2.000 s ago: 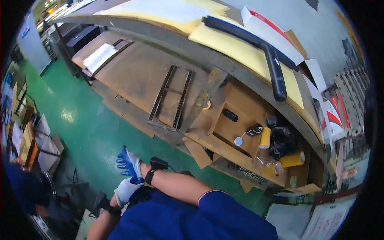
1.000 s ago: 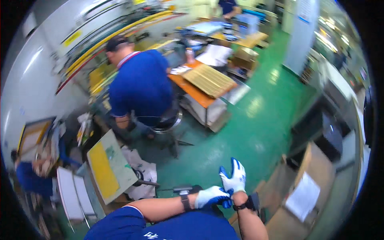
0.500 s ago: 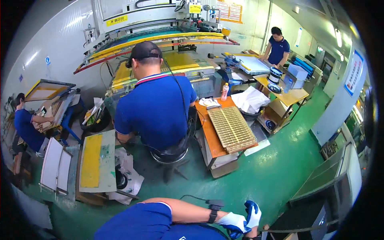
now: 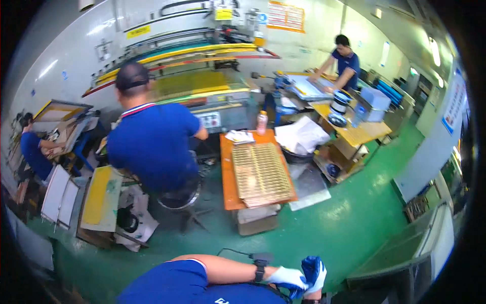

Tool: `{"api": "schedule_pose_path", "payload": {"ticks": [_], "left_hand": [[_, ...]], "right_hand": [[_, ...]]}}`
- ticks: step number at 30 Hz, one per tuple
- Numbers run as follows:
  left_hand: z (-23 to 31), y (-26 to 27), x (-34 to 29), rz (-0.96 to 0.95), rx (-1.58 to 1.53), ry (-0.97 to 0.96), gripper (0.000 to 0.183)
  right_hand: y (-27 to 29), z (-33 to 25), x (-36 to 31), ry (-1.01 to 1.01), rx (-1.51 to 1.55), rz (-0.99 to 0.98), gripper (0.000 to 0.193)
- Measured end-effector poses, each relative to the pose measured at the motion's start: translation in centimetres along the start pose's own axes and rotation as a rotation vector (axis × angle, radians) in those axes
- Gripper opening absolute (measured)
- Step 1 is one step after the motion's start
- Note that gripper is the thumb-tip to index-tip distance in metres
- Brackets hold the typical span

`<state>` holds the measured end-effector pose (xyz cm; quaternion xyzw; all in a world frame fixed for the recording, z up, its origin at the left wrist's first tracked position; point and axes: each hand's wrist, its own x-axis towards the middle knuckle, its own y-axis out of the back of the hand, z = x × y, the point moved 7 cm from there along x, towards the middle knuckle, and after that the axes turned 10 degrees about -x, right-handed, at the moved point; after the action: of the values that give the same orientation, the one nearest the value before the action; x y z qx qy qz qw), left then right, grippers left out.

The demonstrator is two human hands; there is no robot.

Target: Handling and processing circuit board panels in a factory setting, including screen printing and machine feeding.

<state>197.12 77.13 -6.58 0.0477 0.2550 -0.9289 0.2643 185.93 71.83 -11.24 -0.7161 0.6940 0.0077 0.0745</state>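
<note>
At the lower edge, my left hand point(image 4: 287, 278), in a white glove with blue-coated fingers, reaches across to my right hand. Its fingers are closed at the lower part of the right glove point(image 4: 321, 277), near the bare wrist. My right hand point(image 4: 314, 272) is held upright in a matching white and blue glove, its fingers bent together, with nothing visible in them. A black band with a small dark device point(image 4: 260, 267) sits on my left wrist, and a thin cable point(image 4: 234, 250) runs from it. The left fingertips are partly hidden.
Ahead, a person in blue point(image 4: 152, 139) sits on a stool point(image 4: 178, 201) before a large printing machine point(image 4: 202, 96). An orange table point(image 4: 230, 190) bears stacked gold patterned sheets point(image 4: 260, 172) and a pink bottle point(image 4: 261, 123). Co-workers stand far left and far right. Dark-framed panels point(image 4: 415, 248) stand lower right.
My view has shifted, so the orange table appears further left. The seated person has leaned left, right arm now out toward the machine. My hands stay together.
</note>
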Motion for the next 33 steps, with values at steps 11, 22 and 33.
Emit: {"api": "schedule_pose_path", "payload": {"ticks": [11,22,33], "left_hand": [[11.9,3.0,16.7,0.099,-0.694,-0.168,0.069],[17.9,11.8,40.4,0.027,-0.934,0.054,0.072],[29.3,15.7,62.3,-0.412,-0.882,0.102,0.046]], "right_hand": [[10.8,-10.6,11.2,-0.101,0.181,-0.177,0.067],[26.5,-12.2,29.0,-0.132,0.103,0.052,0.055],[43.9,-18.1,44.3,0.013,-0.005,0.486,0.044]]}}
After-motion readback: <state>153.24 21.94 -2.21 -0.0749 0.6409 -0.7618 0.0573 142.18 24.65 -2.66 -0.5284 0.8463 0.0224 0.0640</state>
